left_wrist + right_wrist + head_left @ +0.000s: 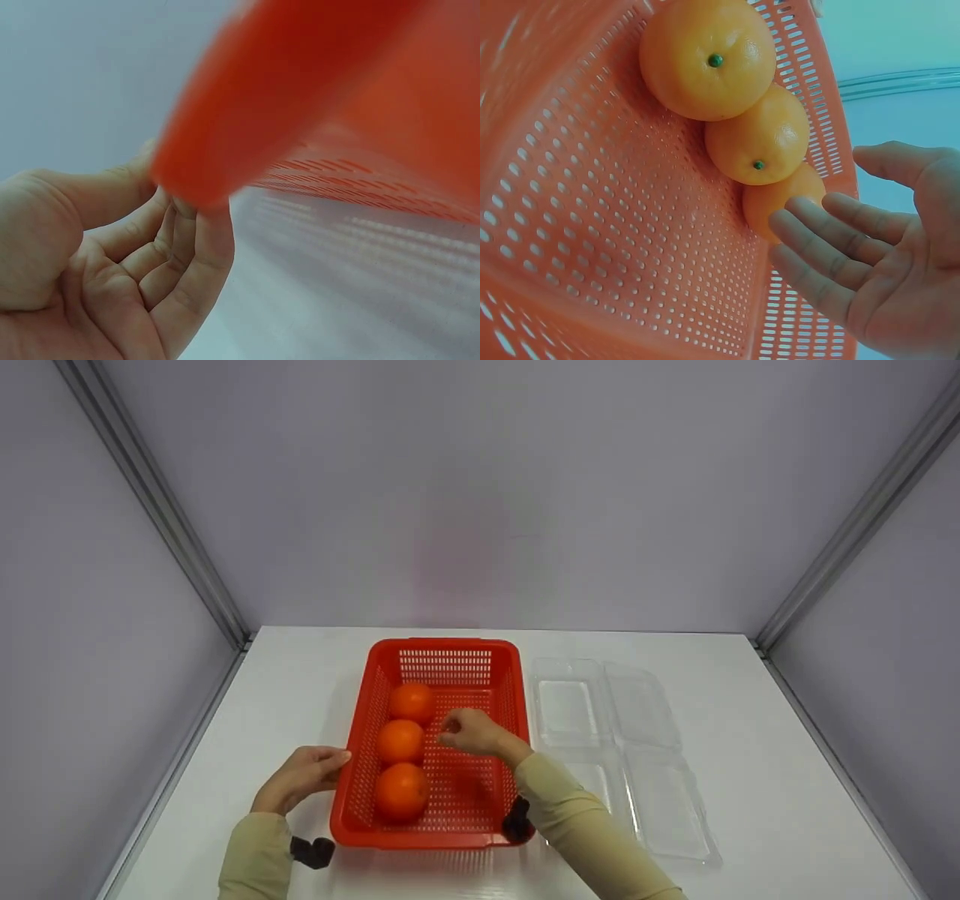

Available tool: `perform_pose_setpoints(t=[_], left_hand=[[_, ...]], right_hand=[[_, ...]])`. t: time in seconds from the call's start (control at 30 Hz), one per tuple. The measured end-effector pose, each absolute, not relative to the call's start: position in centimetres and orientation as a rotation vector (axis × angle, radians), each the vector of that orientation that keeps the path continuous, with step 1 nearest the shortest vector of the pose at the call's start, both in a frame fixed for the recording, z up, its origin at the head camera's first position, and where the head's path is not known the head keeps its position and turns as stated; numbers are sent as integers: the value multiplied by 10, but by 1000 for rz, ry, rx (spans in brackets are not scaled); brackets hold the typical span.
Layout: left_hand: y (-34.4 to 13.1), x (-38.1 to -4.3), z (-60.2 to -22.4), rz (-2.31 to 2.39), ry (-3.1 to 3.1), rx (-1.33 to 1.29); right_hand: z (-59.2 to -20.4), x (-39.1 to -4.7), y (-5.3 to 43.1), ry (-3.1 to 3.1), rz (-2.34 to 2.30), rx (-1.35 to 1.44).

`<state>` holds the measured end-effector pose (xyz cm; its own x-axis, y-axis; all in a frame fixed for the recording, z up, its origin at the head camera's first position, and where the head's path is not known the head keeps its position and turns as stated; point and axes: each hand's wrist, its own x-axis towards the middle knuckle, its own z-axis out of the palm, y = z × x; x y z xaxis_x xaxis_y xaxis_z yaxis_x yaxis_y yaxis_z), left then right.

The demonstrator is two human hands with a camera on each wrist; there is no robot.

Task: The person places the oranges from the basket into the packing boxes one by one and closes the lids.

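A red plastic basket (472, 840) with slotted walls stands on the white table. Along its left side three oranges lie in a row: a far one (412, 703), a middle one (400, 742) and a near one (402, 793). My left hand (304, 772) pinches the basket's left rim (217, 157) between thumb and fingers. Over the basket's inside hovers my right hand (472, 731), just right of the oranges. In the right wrist view its fingers (825, 255) are loosely bent and hold nothing; green stem ends show on two oranges.
Right of the basket lie clear plastic clamshell boxes (566, 705) with their lids (667, 802) folded out, partly behind my right forearm. Grey walls with metal corner rails (172, 525) enclose the table at the back and both sides.
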<state>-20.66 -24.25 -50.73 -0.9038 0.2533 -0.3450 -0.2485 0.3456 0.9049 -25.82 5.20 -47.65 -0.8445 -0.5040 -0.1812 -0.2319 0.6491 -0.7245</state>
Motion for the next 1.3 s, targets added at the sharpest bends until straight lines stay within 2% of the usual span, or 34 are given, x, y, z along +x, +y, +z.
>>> perform_pose_setpoints(t=[1.3], left_hand=[[-235, -205, -504, 1552, 2331, -17]], right_hand=[[-495, -270, 35, 2494, -1130, -386]])
